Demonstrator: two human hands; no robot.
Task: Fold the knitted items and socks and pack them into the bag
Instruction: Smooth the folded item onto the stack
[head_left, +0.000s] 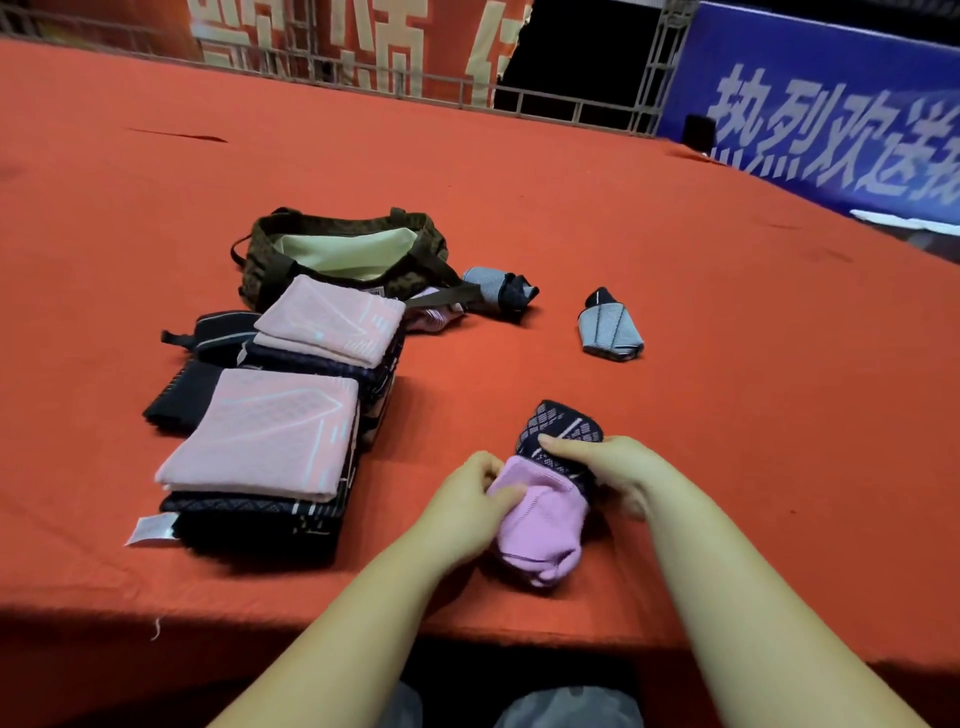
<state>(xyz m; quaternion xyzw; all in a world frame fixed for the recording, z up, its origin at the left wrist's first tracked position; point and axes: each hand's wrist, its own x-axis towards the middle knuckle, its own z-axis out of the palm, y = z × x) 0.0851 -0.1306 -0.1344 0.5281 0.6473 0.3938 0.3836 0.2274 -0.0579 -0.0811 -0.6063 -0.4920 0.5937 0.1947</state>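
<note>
A pink and navy sock bundle lies near the table's front edge. My left hand pinches its pink cuff from the left. My right hand grips the navy patterned part from the right. The brown bag stands open at the back left, showing a pale lining. In front of it sit two stacks of folded knitted items, a far stack and a near stack, each topped with pink. Two rolled grey socks lie apart, one grey roll beside the bag and another grey roll to the right.
An orange-red cloth covers the table. A dark pouch and a black folded piece lie left of the stacks. A pink sock peeks from under the bag strap. Banners and metal trusses stand behind.
</note>
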